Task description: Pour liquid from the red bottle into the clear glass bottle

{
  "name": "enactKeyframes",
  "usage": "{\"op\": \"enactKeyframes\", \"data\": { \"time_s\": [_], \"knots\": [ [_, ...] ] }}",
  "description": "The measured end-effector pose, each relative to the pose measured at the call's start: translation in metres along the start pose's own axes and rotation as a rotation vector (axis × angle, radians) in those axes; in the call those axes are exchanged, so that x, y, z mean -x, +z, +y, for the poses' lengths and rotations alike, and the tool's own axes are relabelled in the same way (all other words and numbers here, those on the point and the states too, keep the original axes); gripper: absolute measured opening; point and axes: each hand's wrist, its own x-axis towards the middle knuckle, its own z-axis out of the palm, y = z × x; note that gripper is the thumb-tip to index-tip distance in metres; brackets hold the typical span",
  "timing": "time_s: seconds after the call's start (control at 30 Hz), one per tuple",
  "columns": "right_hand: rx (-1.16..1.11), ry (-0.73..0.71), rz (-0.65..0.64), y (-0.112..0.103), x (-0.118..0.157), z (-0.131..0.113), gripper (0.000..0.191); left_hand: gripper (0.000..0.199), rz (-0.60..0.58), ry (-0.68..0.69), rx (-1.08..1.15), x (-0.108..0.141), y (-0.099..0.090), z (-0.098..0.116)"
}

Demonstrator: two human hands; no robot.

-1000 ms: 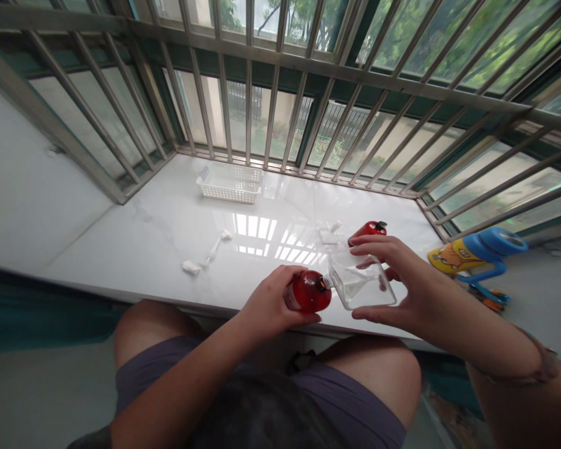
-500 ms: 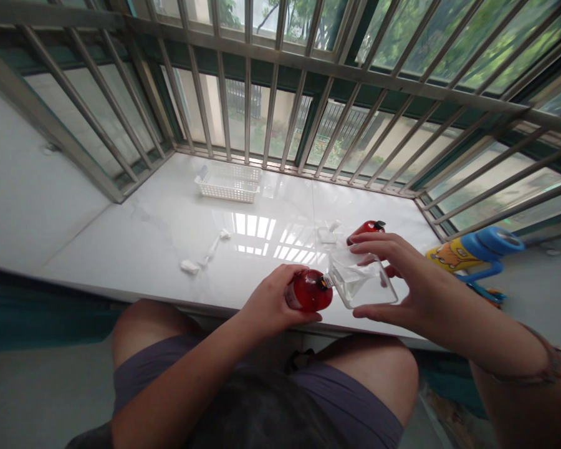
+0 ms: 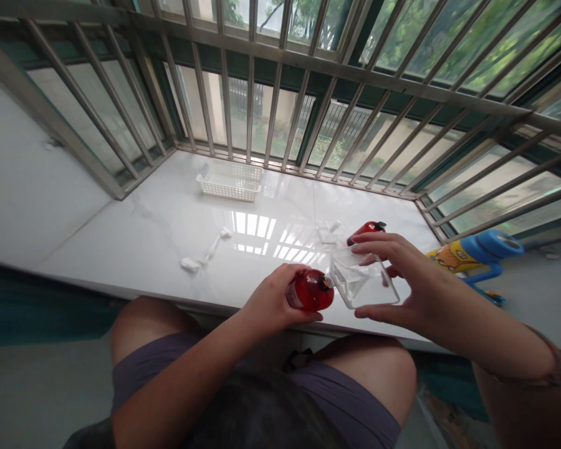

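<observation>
My left hand (image 3: pixel 278 293) is wrapped round a red see-through bottle (image 3: pixel 311 292) with a dark neck, held at the counter's front edge. In my right hand (image 3: pixel 397 274) a clear square bottle (image 3: pixel 367 287) lies tilted on its side, fingers on its far edge and thumb on its near edge. Its narrow neck meets the mouth of the red bottle; whether liquid flows between them I cannot tell. Just behind my right fingers a second red bottle (image 3: pixel 368 227) with a black top is partly hidden.
A white perforated basket (image 3: pixel 229 189) sits near the window bars. Crumpled white scraps (image 3: pixel 190 265) lie on the left of the marble counter (image 3: pixel 121 249). A small clear object (image 3: pixel 327 236) lies beyond my hands. At right is a yellow and blue drinking bottle (image 3: pixel 477 249).
Both hands keep their hold, with the two bottles still joined at their mouths. Only a slight shift of the view shows.
</observation>
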Motion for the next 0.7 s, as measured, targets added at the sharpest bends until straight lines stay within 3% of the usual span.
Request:
{"op": "enactKeyframes", "data": {
  "time_s": [0.7],
  "knots": [
    [0.044,-0.019,-0.053,-0.004,-0.0063,-0.0032,0.079,0.085,0.002,-0.018,0.013,0.0024,0.0003,-0.0007]
  ]
}}
